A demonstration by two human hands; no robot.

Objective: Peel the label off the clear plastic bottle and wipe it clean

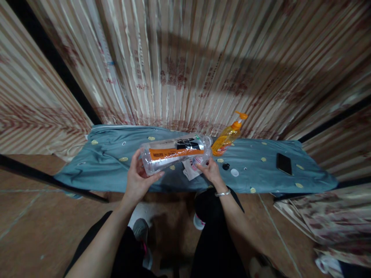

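Observation:
A large clear plastic bottle [174, 152] with an orange, black and silver label lies tilted on its side above the table, its neck toward the right. My left hand [138, 175] is wrapped round its base end. Close to the neck, my right hand [211, 170] grips the other end, its fingers partly hidden by the bottle. Beneath the bottle, near my right fingers, lies a whitish printed cloth or paper [191, 173]. Just past the neck stands a yellow-orange pump bottle [227, 138]. A small black cap [226, 166] and a white round cap [234, 172] lie right of my right hand.
A blue-green patterned cloth [101, 162] covers the narrow table. A black phone [283, 163] lies toward its right end. Striped curtains [179, 69] hang close behind, with dark frame poles [58, 61] at the sides.

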